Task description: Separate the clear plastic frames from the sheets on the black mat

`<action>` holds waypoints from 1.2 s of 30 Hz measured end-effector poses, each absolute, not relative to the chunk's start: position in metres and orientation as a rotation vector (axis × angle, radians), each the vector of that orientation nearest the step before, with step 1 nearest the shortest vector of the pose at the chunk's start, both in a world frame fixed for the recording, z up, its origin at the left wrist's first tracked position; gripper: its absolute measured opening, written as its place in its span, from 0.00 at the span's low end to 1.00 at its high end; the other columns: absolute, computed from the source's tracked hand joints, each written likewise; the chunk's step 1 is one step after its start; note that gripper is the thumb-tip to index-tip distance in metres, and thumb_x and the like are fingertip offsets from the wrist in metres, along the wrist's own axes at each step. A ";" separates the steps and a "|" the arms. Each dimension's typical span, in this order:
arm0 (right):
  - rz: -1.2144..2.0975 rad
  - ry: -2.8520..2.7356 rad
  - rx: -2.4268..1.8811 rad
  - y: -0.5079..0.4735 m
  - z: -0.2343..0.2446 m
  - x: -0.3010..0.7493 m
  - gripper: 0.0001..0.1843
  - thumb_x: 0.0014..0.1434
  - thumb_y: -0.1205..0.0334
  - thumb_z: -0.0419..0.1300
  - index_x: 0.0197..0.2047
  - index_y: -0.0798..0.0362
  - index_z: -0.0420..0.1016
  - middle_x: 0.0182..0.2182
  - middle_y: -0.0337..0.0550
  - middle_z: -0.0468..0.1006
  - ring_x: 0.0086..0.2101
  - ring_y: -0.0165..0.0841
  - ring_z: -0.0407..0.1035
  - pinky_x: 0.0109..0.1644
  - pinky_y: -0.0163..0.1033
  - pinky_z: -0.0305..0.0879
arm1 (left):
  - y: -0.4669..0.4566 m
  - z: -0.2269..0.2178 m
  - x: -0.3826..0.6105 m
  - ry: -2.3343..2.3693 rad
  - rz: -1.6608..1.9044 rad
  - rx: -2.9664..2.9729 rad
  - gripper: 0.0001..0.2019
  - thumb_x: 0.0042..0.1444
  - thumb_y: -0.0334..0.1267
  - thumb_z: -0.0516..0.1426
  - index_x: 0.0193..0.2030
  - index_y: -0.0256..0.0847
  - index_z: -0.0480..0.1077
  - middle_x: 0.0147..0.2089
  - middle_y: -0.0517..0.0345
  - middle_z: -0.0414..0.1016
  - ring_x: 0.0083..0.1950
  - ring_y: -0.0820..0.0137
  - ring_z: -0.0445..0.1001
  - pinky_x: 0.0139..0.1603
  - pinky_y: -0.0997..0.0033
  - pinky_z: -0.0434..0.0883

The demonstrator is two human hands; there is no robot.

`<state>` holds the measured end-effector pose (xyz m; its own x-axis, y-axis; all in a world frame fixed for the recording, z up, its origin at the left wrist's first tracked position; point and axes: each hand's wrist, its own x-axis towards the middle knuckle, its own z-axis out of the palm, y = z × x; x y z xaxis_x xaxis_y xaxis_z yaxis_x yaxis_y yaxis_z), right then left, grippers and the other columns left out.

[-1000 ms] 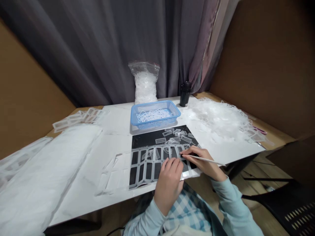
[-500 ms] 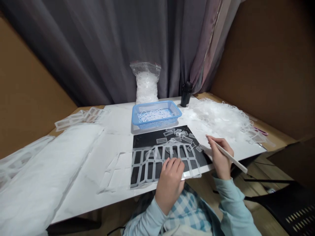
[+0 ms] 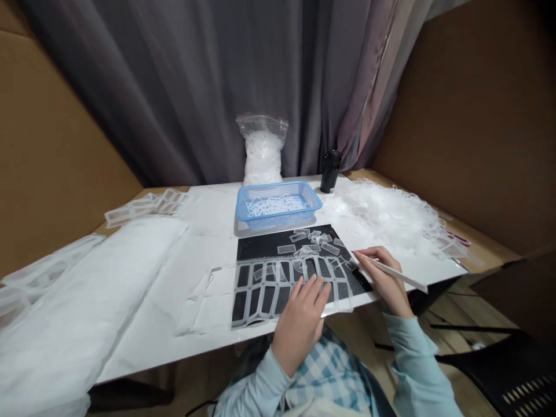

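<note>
A translucent plastic sheet with rows of rectangular openings (image 3: 255,289) lies across a black mat (image 3: 256,248) and the white tabletop on its left. My left hand (image 3: 302,315) rests flat on the sheet's near right part, fingers stretched out and a little apart. Just off the mat's right edge, my right hand (image 3: 386,278) grips a slim white stick-like tool (image 3: 402,273) like a pen; its working tip is too small to make out. Small clear rectangular pieces (image 3: 286,249) lie scattered on the far part of the mat, some overlapping.
Behind the mat stands a blue basket (image 3: 317,204) holding thin white frames. Farther back are a filled zip bag (image 3: 263,159) and a black bottle (image 3: 330,172). A heap of translucent plastic (image 3: 391,214) covers the right side. White wrapped stacks (image 3: 104,289) lie left, between cardboard walls.
My right hand has moved slightly left, toward the mat, with the white tool. The fingers of my left hand have straightened and spread on the sheet. The view has shifted slightly.
</note>
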<state>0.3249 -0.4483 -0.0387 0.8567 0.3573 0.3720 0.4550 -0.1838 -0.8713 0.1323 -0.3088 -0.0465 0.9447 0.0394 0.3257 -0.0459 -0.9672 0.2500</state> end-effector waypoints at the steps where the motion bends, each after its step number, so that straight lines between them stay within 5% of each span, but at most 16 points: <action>1: -0.082 -0.633 -1.798 -0.449 -0.039 0.325 0.13 0.58 0.49 0.66 0.34 0.51 0.79 0.33 0.43 0.76 0.36 0.38 0.71 0.40 0.41 0.64 | -0.309 -0.045 0.133 -0.017 0.478 2.841 0.31 0.56 0.22 0.52 0.68 0.36 0.59 0.69 0.46 0.64 0.72 0.56 0.60 0.72 0.45 0.61; 8: 0.008 -0.801 -1.769 -0.448 -0.030 0.313 0.13 0.61 0.50 0.63 0.33 0.51 0.76 0.34 0.43 0.76 0.35 0.36 0.72 0.37 0.39 0.65 | -0.300 -0.021 0.111 0.023 0.543 2.751 0.21 0.65 0.41 0.54 0.64 0.46 0.63 0.67 0.56 0.68 0.69 0.63 0.65 0.74 0.44 0.57; 16: 0.219 -1.289 -1.702 -0.396 -0.010 0.271 0.06 0.62 0.56 0.64 0.34 0.48 0.78 0.49 0.44 0.80 0.52 0.43 0.71 0.55 0.47 0.66 | -0.239 -0.027 0.071 0.563 0.729 2.732 0.17 0.68 0.45 0.52 0.56 0.37 0.71 0.63 0.43 0.72 0.65 0.53 0.70 0.68 0.36 0.62; 21: 0.183 -1.336 -1.753 -0.365 -0.019 0.272 0.04 0.59 0.60 0.65 0.32 0.47 0.78 0.35 0.42 0.82 0.39 0.41 0.74 0.44 0.44 0.68 | -0.235 -0.039 0.068 0.595 0.714 2.722 0.16 0.68 0.44 0.52 0.56 0.41 0.72 0.63 0.47 0.73 0.65 0.56 0.70 0.66 0.44 0.69; 29: -0.179 -0.818 -1.833 -0.411 -0.019 0.318 0.15 0.63 0.48 0.60 0.39 0.51 0.78 0.40 0.49 0.82 0.41 0.44 0.75 0.43 0.45 0.67 | -0.236 -0.043 0.067 0.619 0.674 2.690 0.17 0.68 0.44 0.50 0.57 0.41 0.71 0.64 0.48 0.72 0.67 0.58 0.68 0.68 0.44 0.67; 36: -0.072 -0.772 -1.782 -0.438 -0.033 0.334 0.18 0.57 0.44 0.65 0.32 0.52 0.77 0.47 0.50 0.79 0.48 0.45 0.73 0.46 0.43 0.68 | -0.236 -0.038 0.069 0.619 0.608 2.692 0.18 0.68 0.48 0.52 0.60 0.48 0.70 0.65 0.54 0.71 0.68 0.57 0.66 0.70 0.39 0.60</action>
<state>0.3340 -0.4378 -0.0327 0.7828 0.4627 0.4161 0.5313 -0.1488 -0.8340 0.0689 -0.2359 -0.0377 0.8165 0.4724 0.3319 0.3399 -0.8580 0.3850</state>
